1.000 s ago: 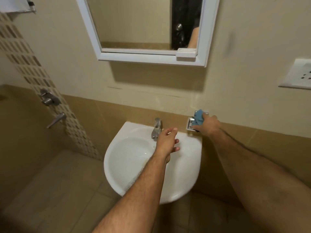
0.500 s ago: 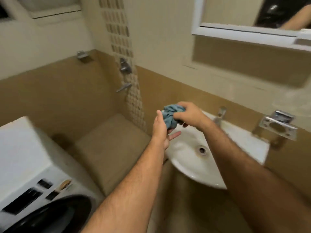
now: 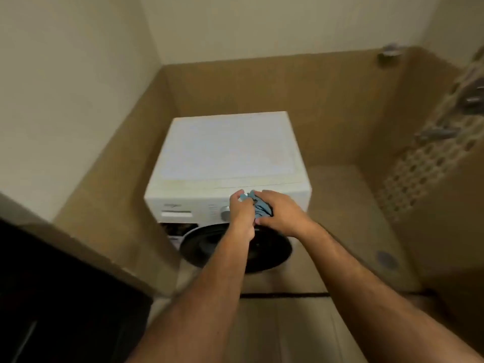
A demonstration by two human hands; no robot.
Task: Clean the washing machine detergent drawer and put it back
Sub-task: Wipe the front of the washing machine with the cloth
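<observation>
Centre frame: left hand [image 3: 242, 209] and right hand [image 3: 279, 214], fingers curled, pinch blue cloth [image 3: 258, 205]; soft, light, likely bunches anywhere.

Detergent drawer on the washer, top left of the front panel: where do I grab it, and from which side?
Likely at the pale recessed strip on the detergent drawer front, coming straight from the front of the washing machine: the drawer sits flush, so only that strip offers a hold. Blur hides its exact form.
</observation>
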